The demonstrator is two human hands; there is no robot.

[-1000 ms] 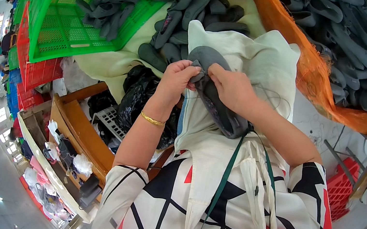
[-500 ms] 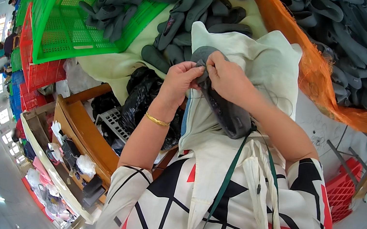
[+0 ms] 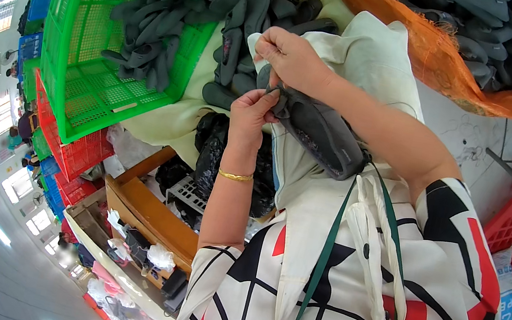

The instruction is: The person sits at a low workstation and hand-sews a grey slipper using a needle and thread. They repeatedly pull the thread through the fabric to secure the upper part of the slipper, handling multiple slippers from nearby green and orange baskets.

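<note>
A dark grey shoe point(image 3: 323, 136) lies across my lap on a white cloth point(image 3: 382, 66), its opening facing up. My left hand point(image 3: 252, 111) pinches the shoe's far left end between thumb and fingers. Just above it, my right hand point(image 3: 295, 61) is raised a little off the shoe with thumb and fingers pressed together. Whatever it pinches is too small to make out. More grey shoes point(image 3: 248, 11) lie heaped just beyond my hands.
A green plastic crate point(image 3: 58, 56) tips toward me at the left, grey shoes spilling from it. At the upper right an orange sack point(image 3: 420, 45) holds more shoes. A black plastic bag point(image 3: 211, 152) and a wooden desk point(image 3: 154, 214) stand left of my lap.
My right hand has lifted off the shoe and moved up and left, still pinched. My left hand stays on the shoe's end. The view has shifted.
</note>
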